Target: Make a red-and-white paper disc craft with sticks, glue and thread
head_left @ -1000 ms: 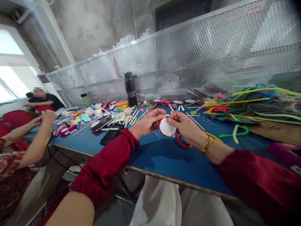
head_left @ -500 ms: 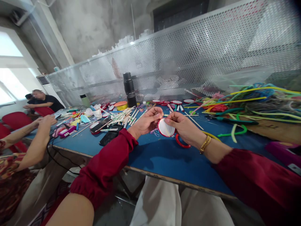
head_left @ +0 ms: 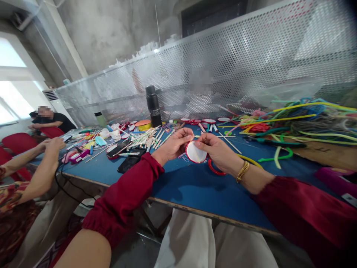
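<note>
Held up over the table is a small toy drum, round, with a white face and a red rim. My right hand pinches its upper right edge between thumb and fingers. Against the upper left edge, the thumb and fingertips of my left hand are pressed together; whatever they pinch is too small to make out. On the table just below my right hand lies a red ring, partly covered by the hand. Thin purple thread shows beneath my left hand.
The blue table carries a heap of white sticks, a black bottle and a dark phone. Coloured cords pile up at right, beside green-handled pliers. A co-worker's hands are at far left.
The drum has tilted slightly and shifted a little to the left and down in my fingers. Both hands stay almost in place.
</note>
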Tool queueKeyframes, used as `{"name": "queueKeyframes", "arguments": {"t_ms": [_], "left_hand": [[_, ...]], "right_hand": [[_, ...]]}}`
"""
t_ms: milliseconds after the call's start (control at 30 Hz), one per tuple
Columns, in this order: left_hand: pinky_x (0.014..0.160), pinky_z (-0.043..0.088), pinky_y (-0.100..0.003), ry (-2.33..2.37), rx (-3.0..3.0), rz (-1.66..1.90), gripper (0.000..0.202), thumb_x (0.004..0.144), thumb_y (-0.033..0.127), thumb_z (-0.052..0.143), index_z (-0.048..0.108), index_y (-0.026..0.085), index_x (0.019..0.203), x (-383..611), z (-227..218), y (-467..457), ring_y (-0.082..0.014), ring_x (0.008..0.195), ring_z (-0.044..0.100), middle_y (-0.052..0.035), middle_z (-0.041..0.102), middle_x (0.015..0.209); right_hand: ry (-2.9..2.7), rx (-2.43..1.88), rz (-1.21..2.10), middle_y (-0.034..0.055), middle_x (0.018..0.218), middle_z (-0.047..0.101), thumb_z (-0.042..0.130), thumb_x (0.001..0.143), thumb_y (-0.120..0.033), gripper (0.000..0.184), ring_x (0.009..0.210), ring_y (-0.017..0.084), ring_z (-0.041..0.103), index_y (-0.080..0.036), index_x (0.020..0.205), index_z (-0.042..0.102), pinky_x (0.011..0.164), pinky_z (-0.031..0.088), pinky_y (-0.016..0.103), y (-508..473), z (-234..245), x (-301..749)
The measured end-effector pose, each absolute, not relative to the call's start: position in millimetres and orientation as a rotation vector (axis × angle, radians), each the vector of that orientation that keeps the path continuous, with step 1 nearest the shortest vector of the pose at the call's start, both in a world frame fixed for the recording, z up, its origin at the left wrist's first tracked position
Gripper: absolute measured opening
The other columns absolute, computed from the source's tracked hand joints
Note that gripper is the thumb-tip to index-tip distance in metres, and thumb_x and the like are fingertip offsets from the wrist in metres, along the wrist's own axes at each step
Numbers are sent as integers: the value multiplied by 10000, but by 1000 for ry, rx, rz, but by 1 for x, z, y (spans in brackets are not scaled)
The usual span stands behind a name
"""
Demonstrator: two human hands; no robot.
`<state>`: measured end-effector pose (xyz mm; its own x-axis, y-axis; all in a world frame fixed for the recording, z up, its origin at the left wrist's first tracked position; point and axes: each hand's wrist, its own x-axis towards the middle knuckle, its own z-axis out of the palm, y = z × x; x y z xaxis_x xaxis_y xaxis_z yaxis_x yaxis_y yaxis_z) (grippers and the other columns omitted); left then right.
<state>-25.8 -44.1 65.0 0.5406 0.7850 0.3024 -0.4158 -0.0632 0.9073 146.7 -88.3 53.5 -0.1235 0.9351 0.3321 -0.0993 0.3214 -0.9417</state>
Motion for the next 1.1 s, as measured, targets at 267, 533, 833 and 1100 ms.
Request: {"name": "queueKeyframes", "arguments": {"t_ms": [267, 533, 833, 1100], "left_hand": [[648, 421, -223, 415, 1323, 1047, 415, 695, 351, 884, 586, 179, 926, -23, 65, -45, -83, 698, 523, 21, 560, 825], [619, 407, -219, 441, 1341, 1048, 404, 697, 357, 874, 586, 178, 917, -22, 66, -47, -80, 665, 507, 28, 549, 788], [624, 417, -231, 705, 1386, 985, 368, 768, 397, 800, 661, 164, 1016, -21, 56, -39, -98, 671, 582, -8, 655, 835], [739, 491, -276, 676, 1662, 954, 509, 739, 373, 850, 634, 146, 1142, -19, 60, -45, -156, 819, 672, -78, 718, 957]], "right_hand": [[-1403, -856, 1049, -32, 728, 549, 837, 650, -592, 488, 624, 121, 469, -231, 802, 545, 555, 397, 275, -86, 52, 147], [-1386, -853, 1049, -34, 728, 550, 843, 656, -577, 490, 621, 121, 482, -230, 816, 535, 555, 410, 269, -84, 50, 148], [-1236, -924, 890, -16, 730, 574, 786, 689, -538, 410, 642, 153, 521, -246, 829, 535, 571, 446, 300, -71, 46, 153], [-1100, -1185, 564, 14, 732, 574, 667, 794, -436, 233, 625, 182, 537, -245, 819, 534, 534, 419, 322, -60, 42, 164]]}}
